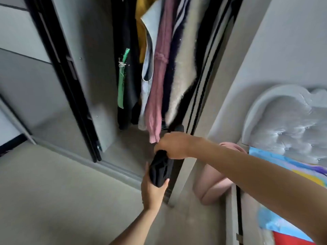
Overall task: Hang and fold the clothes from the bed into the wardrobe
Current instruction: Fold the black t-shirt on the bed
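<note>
Your left hand [152,189] comes up from below with the fingers and thumb curled round the lower end of a folded black garment [160,169], the thumb on its right side and the fingers along its left. Your right hand [170,145] reaches in from the right, knuckles up, and grips the top end of the same bundle, so both hands have it between them, held upright in the air. It hangs over the grey floor [53,191], just in front of the open wardrobe [92,68] and near its right-hand edge. To your right lies the bed [231,214], with bright blue, yellow and red bedding [276,161] on it and a grey tufted headboard [286,121] behind. A pink, rounded soft thing [210,184] sits low between the bed and the wardrobe's end panel; you cannot tell what it is. Inside the wardrobe, clothes hang in a row. The cuff of a pink knit [159,76] dangles just beside your right hand, too close to tell whether they touch. Left of it hang a pale blue-grey piece [147,82], a mustard top [141,23] and a black garment with a green print [123,76]. Right of the pink knit are a dark striped piece [178,18] and a cream fluffy one [182,68]. Black-framed sliding doors [58,50] stand at the left.
</note>
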Demonstrator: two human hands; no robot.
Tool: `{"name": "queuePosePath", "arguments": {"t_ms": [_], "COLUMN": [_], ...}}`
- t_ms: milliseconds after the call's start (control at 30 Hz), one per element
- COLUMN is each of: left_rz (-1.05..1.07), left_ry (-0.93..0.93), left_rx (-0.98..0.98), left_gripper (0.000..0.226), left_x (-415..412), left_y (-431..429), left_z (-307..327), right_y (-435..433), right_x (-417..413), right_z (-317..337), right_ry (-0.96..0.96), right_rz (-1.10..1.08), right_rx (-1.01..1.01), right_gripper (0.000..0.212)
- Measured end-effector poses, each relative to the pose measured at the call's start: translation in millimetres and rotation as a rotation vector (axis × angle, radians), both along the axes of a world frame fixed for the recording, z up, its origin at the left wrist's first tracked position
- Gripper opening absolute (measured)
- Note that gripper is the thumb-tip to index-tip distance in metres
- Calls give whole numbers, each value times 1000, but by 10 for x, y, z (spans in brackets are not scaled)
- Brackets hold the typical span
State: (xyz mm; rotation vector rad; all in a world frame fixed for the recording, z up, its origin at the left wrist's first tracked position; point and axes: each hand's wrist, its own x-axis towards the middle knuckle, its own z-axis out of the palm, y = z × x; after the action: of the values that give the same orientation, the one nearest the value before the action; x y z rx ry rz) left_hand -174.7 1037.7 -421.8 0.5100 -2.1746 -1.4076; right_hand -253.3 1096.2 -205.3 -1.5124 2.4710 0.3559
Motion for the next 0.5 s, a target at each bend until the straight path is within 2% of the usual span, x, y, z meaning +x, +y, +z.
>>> {"name": "queuePosePath", "arguments": {"t_ms": [100, 200, 333, 400, 433, 500], "left_rz": [114, 194, 91, 24, -16, -44], "left_ry": [72, 44, -130, -165, -180, -195], "left_rx": [-146, -367, -604, -721, -750, -771], "left_gripper": [53, 24, 33, 20, 15, 29], "left_x": [29, 37, -47, -77, -90, -183], "left_y": [-668, -1383, -2020, -2234, -2327, -2472], "left_z": [114, 129, 17, -106, -165, -333], "right_y": [-308, -537, -653, -691, -722, -796], "right_x": [-30, -139, -307, -408, -463, -573], "right_z": [-70, -296, -764, -1053, -1213, -1523], "right_ry": [-33, 83, 93, 29, -10, -108], "right_rz": [145, 329, 351, 324, 305, 240], "right_rx": [-165, -329, -421, -421, -425, -424], "right_gripper": [36, 42, 45, 44, 51, 67]}}
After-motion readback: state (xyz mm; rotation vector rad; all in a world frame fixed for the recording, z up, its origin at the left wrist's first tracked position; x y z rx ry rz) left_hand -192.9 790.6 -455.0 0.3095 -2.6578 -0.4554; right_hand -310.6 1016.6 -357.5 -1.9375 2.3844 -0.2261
